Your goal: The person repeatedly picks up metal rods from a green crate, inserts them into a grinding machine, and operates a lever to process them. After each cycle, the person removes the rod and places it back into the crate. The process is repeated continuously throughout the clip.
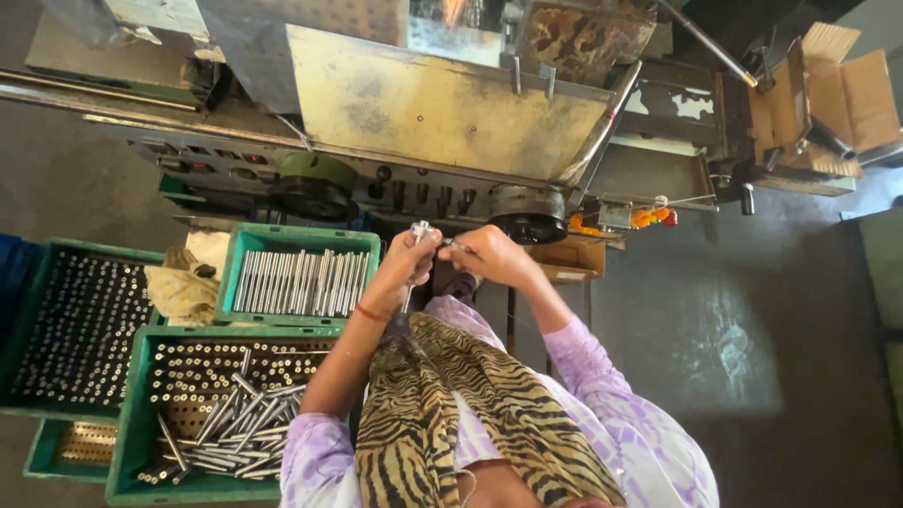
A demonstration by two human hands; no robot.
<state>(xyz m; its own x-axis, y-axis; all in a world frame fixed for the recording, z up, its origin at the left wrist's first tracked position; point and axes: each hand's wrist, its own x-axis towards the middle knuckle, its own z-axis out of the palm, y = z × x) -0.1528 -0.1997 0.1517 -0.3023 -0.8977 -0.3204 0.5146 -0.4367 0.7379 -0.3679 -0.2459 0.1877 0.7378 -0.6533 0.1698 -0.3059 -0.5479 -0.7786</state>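
My left hand [404, 268] is closed around a slim metal rod [419, 231] whose tip sticks up above the fingers. My right hand [491, 256] is closed too and pinches a small metal piece [455, 246] right next to that rod. Both hands meet in front of a large grey machine [442, 103]. A striped scarf [470, 404] hangs over my lilac sleeves below.
A green crate [246, 243] of laid-flat metal rods sits left of my hands. Below it a second green crate [141, 376] holds upright and loose rods. A third crate [28, 282] of upright rods is far left, with a cloth [181, 287] beside it. Cardboard boxes [847, 94] stand top right.
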